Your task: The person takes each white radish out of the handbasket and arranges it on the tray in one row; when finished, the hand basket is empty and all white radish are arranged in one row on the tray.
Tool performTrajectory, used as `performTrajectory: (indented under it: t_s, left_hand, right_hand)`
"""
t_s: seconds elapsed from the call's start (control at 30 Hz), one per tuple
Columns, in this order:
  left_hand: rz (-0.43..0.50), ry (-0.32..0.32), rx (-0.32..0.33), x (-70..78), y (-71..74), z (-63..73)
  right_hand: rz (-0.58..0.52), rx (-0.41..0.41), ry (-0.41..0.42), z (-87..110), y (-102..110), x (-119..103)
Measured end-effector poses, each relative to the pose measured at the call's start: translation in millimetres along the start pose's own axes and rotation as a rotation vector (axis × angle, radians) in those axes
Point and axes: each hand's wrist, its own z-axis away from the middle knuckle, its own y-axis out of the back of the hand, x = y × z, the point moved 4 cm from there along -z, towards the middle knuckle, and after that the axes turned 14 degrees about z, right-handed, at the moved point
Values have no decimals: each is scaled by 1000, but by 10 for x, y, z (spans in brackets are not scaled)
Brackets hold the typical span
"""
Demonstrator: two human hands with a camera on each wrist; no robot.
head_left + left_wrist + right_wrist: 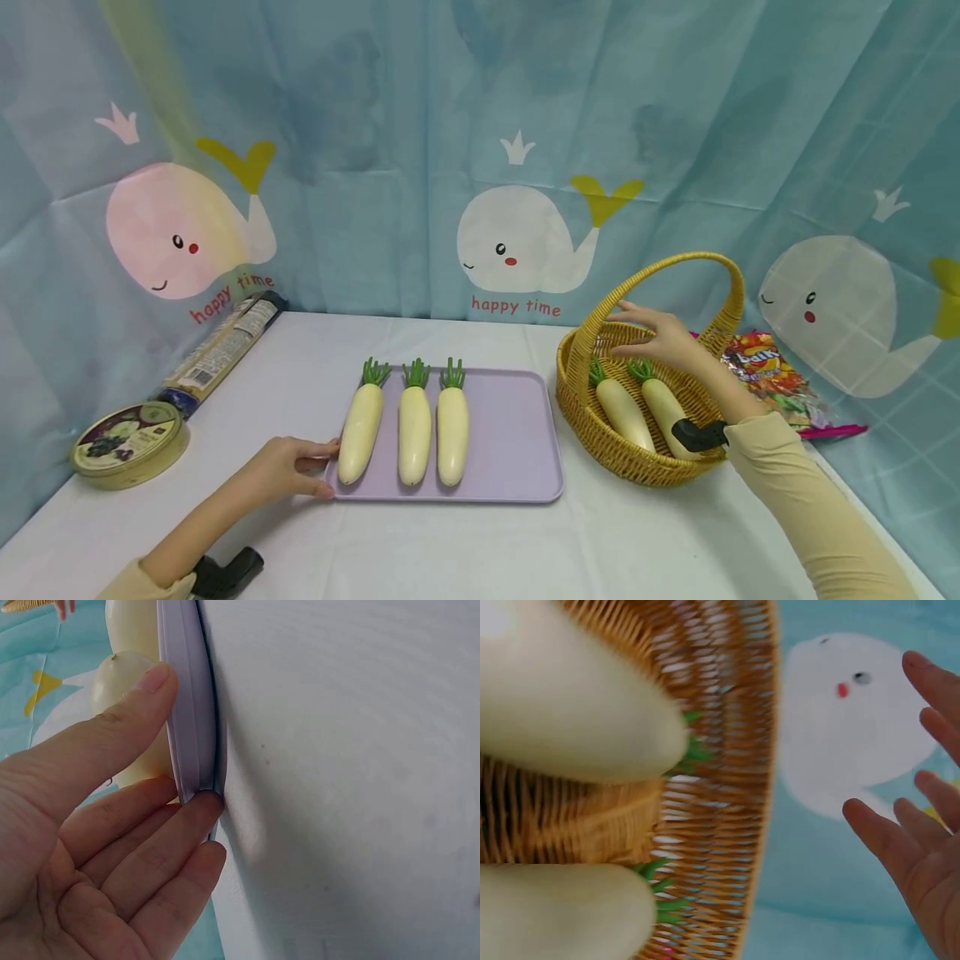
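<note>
A lilac tray (513,437) carries three white radishes with green tops, among them the left radish (361,433), side by side. At its near left corner my left hand (281,471) holds the edge; in the left wrist view the thumb (131,724) lies along the rim and the fingertips meet the tray's side and underside. Two more radishes, the nearer-left one (626,414) and the right one (663,408), lie in a yellow wicker basket (603,440). My right hand (663,337) hovers over the basket beneath its arched handle, fingers spread, holding nothing.
Behind the basket's right side lies a colourful snack bag (772,379). A round tin (129,444) and a long packet (217,354) lie along the table's left edge. A blue curtain (375,208) with whale prints hangs behind the white table (465,550).
</note>
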Motion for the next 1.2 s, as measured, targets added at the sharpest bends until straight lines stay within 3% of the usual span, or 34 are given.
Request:
performTrajectory:
  t_s: [0.23, 0.47, 0.7, 0.9, 1.2]
  left_hand:
    - [25, 14, 5, 13, -12, 8]
    - [14, -3, -9, 12, -5, -8]
    - [40, -28, -12, 16, -11, 1]
    - [11, -17, -2, 35, -5, -5]
    - [-5, -10, 0, 37, -11, 8]
  right_hand:
    - [54, -81, -18, -95, -266, 175]
    - [19, -152, 48, -68, -467, 248]
    - [34, -316, 57, 3, -579, 299]
    - [-49, -467, 66, 80, -674, 314]
    - [-115, -491, 36, 111, -712, 278]
